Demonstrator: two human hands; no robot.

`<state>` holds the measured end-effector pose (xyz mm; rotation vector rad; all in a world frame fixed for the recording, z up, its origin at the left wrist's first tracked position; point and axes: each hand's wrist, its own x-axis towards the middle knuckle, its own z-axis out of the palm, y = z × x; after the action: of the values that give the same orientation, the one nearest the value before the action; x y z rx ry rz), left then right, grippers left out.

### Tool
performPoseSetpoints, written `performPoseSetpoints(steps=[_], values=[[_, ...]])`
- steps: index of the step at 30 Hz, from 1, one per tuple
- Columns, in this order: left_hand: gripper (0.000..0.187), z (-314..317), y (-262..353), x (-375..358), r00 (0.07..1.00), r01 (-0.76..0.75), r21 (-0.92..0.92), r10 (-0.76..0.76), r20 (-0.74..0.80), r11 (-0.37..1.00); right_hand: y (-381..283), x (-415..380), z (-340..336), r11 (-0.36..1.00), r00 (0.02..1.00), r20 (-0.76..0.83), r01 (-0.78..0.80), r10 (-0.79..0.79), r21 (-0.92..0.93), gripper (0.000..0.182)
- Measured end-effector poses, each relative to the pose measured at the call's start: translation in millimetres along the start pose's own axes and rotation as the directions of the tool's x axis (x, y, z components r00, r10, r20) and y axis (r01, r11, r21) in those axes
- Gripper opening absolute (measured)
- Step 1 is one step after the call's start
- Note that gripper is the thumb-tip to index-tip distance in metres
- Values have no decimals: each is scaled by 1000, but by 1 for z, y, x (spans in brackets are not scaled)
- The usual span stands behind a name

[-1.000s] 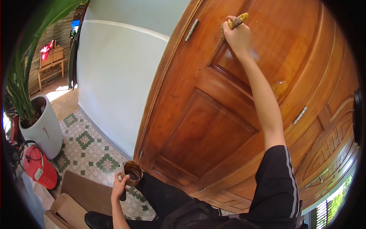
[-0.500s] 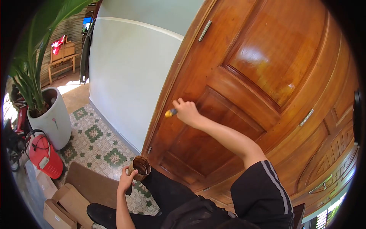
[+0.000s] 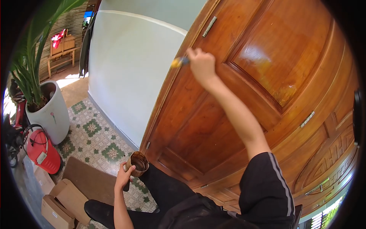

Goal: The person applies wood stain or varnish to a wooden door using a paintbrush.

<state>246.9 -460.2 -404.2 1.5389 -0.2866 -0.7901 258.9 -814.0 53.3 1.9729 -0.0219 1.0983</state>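
My left hand is closed around a brown-stained can, holding it upright over my thigh, its open top toward me. Dark brown stain coats the inside of the can. A short dark piece sticks out below those fingers. My right hand is raised in front of the wooden door, closed on a paintbrush. Its yellow and dark blue handle points left, blurred by motion; the bristles are hidden behind the hand. That hand overlaps the door's left stile, below the upper hinge.
A pale wall meets the door frame on the left. On the tiled floor stand a white plant pot and a red bucket-like container. A brown mat and an open cardboard box lie near my foot.
My right hand has moved up along the door with the paintbrush, the arm stretching further. My left hand still holds the can in about the same place.
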Motion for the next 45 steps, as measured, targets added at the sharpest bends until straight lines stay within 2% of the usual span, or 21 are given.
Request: performPoseSetpoints(steps=[2, 6, 7, 8, 10, 12, 13, 14, 17, 18, 20, 22, 24, 26, 28, 32, 34, 37, 39, 42, 45], values=[[82, -5, 1, -5, 1000, 12, 3, -12, 4, 1000, -48, -44, 16, 993, 991, 66, 115, -114, -16, 29], [83, -2, 6, -13, 1000, 5, 36, -4, -30, 999, -145, -159, 41, 961, 914, 314, 207, -258, 186, 25], [84, -3, 5, -13, 999, 1, 47, 1, -34, 999, -161, -186, 46, 940, 889, 324, 264, -324, 215, 23], [85, -5, 6, -13, 999, -5, 59, 7, -37, 998, -169, -204, 46, 905, 804, 433, 293, -407, 307, 23], [87, -8, 11, -16, 999, 14, 96, -10, -40, 995, -168, -218, 42, 888, 793, 435, 276, -427, 368, 26], [88, -7, 12, -16, 999, 33, 119, -30, -26, 992, -146, -206, 32, 882, 859, 431, 50, -278, 469, 32], [88, -6, 8, -12, 999, 35, 115, -31, -36, 993, -129, -190, 25, 880, 882, 406, 20, -239, 475, 29], [88, -5, 6, -10, 999, 43, 115, -39, -29, 992, -111, -174, 21, 868, 901, 387, -23, -198, 496, 38], [88, -7, 7, -7, 999, 41, 85, -39, -22, 996, -54, -103, -5, 891, 968, 248, -70, -48, 448, 27], [88, -8, 8, -7, 998, 53, 85, -52, -19, 995, -33, -76, -13, 945, 962, 274, -91, 2, 314, 22], [86, -8, 9, -7, 1000, 28, 65, -27, -7, 997, 6, -32, -32, 978, 986, 135, -124, 101, 170, 19], [85, -6, 9, -7, 1000, 18, 78, -17, -7, 997, 34, -6, -39, 978, 980, 7, -196, 196, 69, 20], [84, -8, 5, -4, 999, 35, 89, -35, -10, 995, 39, -3, -38, 973, 974, -64, -213, 219, 84, 24], [84, -7, 6, -2, 1000, 30, 78, -30, 0, 996, 19, -19, -36, 991, 990, -44, -131, 131, 8, 30], [83, -8, 8, -4, 1000, 29, 50, -29, -7, 998, -15, -53, -25, 989, 994, 18, -113, 112, 99, 32], [81, -7, 4, 2, 999, 33, -5, -33, 26, 999, -91, -120, -18, 850, 886, 437, -346, 157, 397, 23], [80, -5, 1, 4, 999, 24, -1, -23, 30, 1000, -113, -129, -19, 782, 860, 465, -434, 210, 447, 22], [78, -4, -2, 6, 999, 14, -19, -13, 37, 1000, -117, -114, -31, 715, 871, 389, -475, 299, 513, 21], [77, -6, -4, 6, 999, 17, -27, -15, 51, 999, -104, -94, -38, 678, 904, 86, -375, 419, 632, 21], [74, -8, -3, 7, 998, 33, -22, -32, 54, 999, -68, -75, -54, 686, 850, -50, -387, 524, 616, 23], [72, -8, 1, 5, 997, 42, -24, -40, 61, 999, -27, -84, -58, 737, 794, -67, -526, 604, 424, 24]])
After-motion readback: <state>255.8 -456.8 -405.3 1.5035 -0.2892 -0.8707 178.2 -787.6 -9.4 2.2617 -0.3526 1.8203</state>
